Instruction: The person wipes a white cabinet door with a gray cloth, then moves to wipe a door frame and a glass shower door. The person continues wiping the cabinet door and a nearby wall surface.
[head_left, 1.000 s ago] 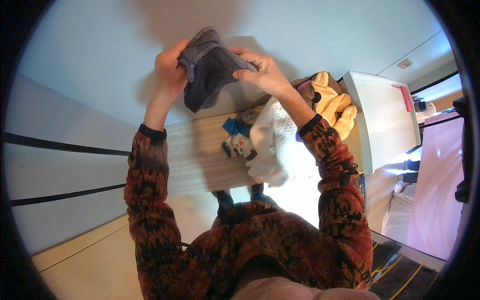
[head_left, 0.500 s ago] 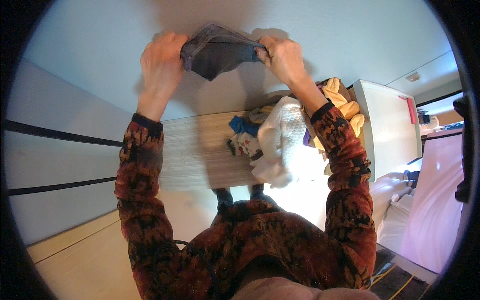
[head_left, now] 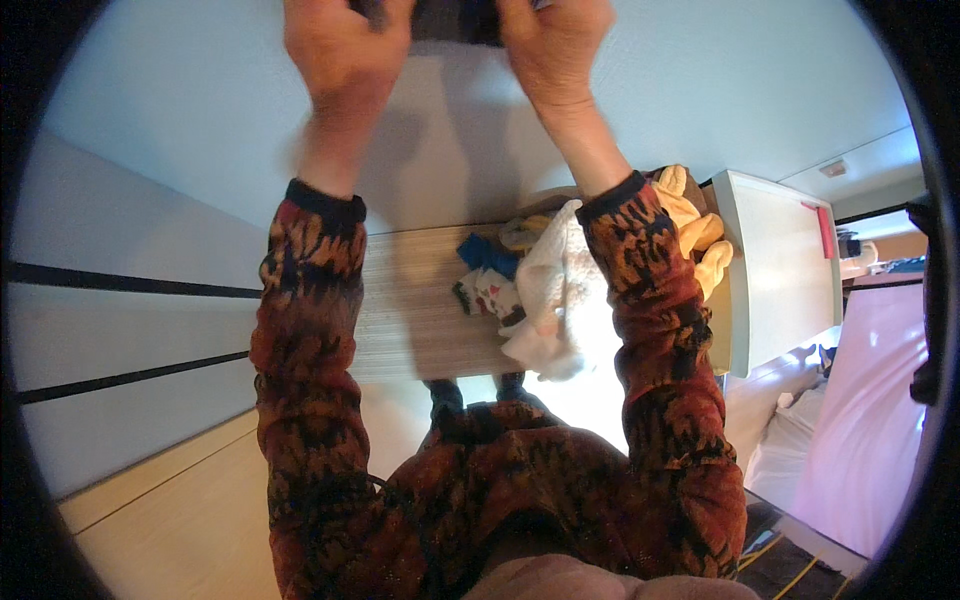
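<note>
My left hand (head_left: 345,45) and my right hand (head_left: 555,45) are raised high in front of the pale wall, side by side at the top edge of the view. Both grip a dark grey piece of clothing (head_left: 455,18), of which only a narrow strip shows between them; the remainder is cut off by the frame. Below my arms lies a pile of laundry (head_left: 545,285) on a wooden tabletop (head_left: 415,310): a cream fluffy piece, a blue piece, a patterned sock and yellow cloth.
A white cabinet (head_left: 780,265) stands right of the tabletop. A pale pink sheet (head_left: 870,420) hangs at the far right. Dark stripes run along the wall on the left, with light wooden floor (head_left: 150,530) below.
Both hands have lifted the grey garment upward, from chest height to the top edge of the view, where it is now mostly out of sight. The laundry pile has not moved.
</note>
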`<control>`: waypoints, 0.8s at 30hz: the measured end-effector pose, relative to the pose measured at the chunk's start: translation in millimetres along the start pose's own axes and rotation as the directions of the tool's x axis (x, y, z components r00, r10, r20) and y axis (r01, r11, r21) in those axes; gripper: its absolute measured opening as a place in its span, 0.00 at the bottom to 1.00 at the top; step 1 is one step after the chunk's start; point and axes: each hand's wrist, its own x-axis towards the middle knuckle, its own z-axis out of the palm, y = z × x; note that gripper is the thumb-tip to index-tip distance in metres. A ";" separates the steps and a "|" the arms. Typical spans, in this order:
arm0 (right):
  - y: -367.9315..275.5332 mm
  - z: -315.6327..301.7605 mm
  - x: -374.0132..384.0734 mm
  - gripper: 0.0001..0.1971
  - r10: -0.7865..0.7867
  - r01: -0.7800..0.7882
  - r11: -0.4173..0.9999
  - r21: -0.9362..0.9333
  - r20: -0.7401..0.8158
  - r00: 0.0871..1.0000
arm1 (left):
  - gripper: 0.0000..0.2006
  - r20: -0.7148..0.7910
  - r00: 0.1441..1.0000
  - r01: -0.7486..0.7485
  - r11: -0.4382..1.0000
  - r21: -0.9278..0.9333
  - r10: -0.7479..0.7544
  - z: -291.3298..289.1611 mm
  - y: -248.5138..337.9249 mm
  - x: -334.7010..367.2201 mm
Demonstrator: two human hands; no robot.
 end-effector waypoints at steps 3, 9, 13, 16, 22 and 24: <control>11.0 10.4 -33.9 0.11 -0.097 0.124 0.977 -0.171 0.159 0.982 | 0.13 0.003 0.928 -0.331 0.824 0.460 0.372 16.9 -30.0 -25.1; 30.3 9.5 -165.5 0.16 0.058 0.084 0.963 -0.257 0.501 0.863 | 0.14 0.299 0.947 -0.257 0.835 0.487 0.117 22.0 -103.6 -158.8; 33.2 14.8 -247.6 0.16 0.136 0.056 0.964 -0.258 0.667 0.733 | 0.11 0.380 0.869 0.111 0.873 0.475 -0.317 28.8 -143.7 -264.7; 32.4 28.0 -303.1 0.13 0.235 -0.005 0.955 -0.296 0.748 0.621 | 0.11 0.308 0.595 0.709 0.666 0.232 -0.742 35.2 -171.9 -329.9; 18.9 65.4 -361.2 0.09 0.519 -0.259 0.853 -0.454 0.792 0.321 | 0.15 0.306 -0.044 0.840 -0.201 -0.504 -0.951 22.5 -229.3 -344.1; 5.4 87.4 -356.3 0.09 0.578 -0.395 0.801 -0.450 0.756 0.309 | 0.13 0.242 -0.138 0.816 -0.249 -0.521 -0.960 3.9 -247.2 -322.3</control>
